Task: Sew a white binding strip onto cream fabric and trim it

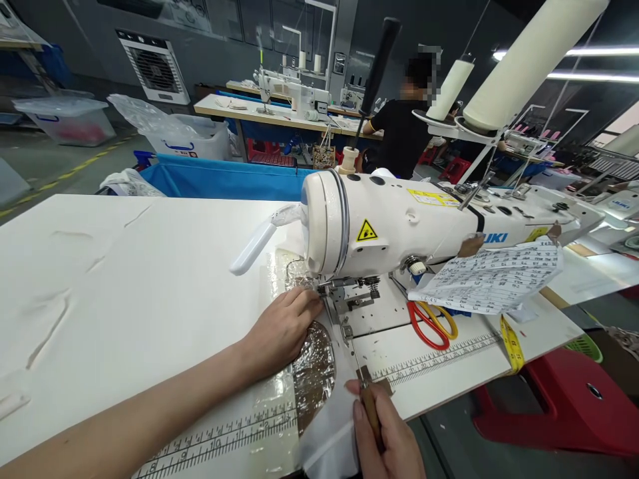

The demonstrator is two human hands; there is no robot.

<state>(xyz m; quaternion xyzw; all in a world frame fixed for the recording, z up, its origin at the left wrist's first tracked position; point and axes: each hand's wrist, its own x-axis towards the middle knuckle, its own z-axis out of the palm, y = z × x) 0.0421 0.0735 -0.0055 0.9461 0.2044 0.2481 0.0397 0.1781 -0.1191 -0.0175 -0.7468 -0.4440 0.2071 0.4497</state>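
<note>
At the head end of a white sewing machine point(394, 219), my left hand point(284, 326) rests palm down with its fingers curled together. Its fingertips are close to the presser foot point(332, 289), and whatever they pinch is hidden. Under and beside this hand lies a brown patch covered with shiny clear film point(315, 362). My right hand point(389, 436) is closed around the wooden handle of an awl point(370, 409), whose thin metal shaft points toward the presser foot. A strip of white fabric point(332, 426) curves from the needle area down to the table's front edge, beside my right hand.
Red- and yellow-handled scissors point(429, 326) lie right of the needle. A handwritten paper sheet point(494, 276) hangs on the machine, and a yellow tape measure point(512, 346) drapes over the table edge. A red stool point(559, 406) stands at right. Behind, a person in black point(404, 130) sits.
</note>
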